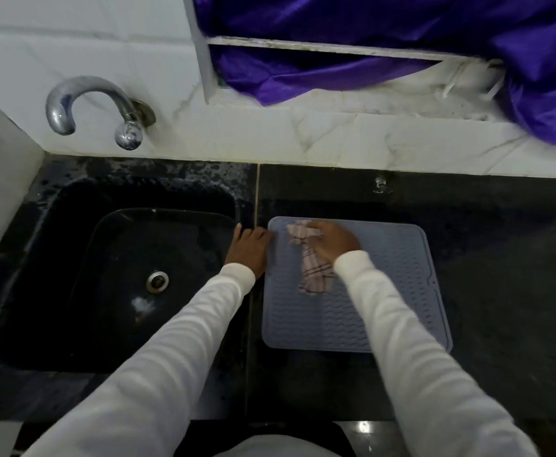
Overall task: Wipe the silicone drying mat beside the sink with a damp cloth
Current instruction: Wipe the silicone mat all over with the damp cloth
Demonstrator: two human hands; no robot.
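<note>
1. Hands first: two of them on show, both reaching out of long white sleeves (177, 344) from the bottom of the view
2. One drying mat (385, 291), grey-blue and ribbed, lies flat on the dark counter (501, 258) just right of the sink, its left edge close to the seam in the stone
3. One cloth (314, 275), pale with dark check lines, is bunched and stretched along the mat's left half, from the far left corner down toward the middle
4. One sink (72, 275), black and rectangular, sits to the left with a single round metal drain (157, 281) in its floor
5. One curved chrome tap (82, 103) comes out of the white tiled wall (270, 133) above the sink, spout hooked downward
6. Purple fabric (402, 28) is draped over the window ledge at the top right
7. Right hand (332, 240) is palm down on the upper end of the cloth, fingers spread forward and curled over it, pressing it onto the mat near the far left corner; wrist straight, forearm angling in from the lower right
8. Left hand (248, 247) lies flat on the counter strip between sink and mat, fingers extended and relaxed, fingertips touching the mat's left edge, gripping nothing
9. Both forearms converge toward that far left corner of the mat
</note>
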